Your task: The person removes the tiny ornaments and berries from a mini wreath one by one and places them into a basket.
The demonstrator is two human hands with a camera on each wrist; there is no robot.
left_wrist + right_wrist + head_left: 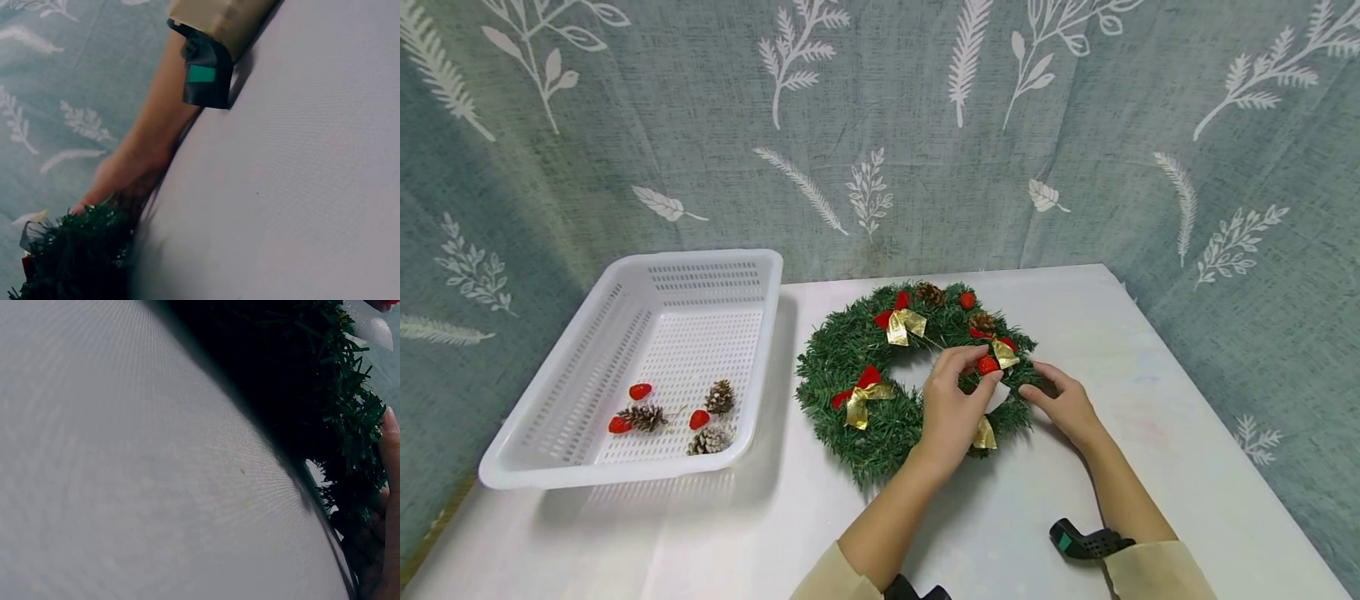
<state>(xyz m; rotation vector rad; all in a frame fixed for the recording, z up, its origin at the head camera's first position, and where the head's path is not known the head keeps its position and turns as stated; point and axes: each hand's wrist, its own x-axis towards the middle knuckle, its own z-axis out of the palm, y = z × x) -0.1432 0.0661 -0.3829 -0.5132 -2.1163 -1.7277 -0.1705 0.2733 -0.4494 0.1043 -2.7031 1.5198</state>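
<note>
Right of the frame's centre, the left hand (951,408) pinches a red berry (987,365) at the wreath's (827,367) right side, below a gold bow (1004,353). The right hand (1066,406) grips the outer edge beside it.

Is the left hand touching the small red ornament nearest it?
Touching. The head view shows the left hand pinching the red ornament between thumb and fingertip, with no gap visible.

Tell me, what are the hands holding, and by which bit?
The left hand pinches a red berry by its sides; the right hand grips the wreath by its outer edge.
</note>
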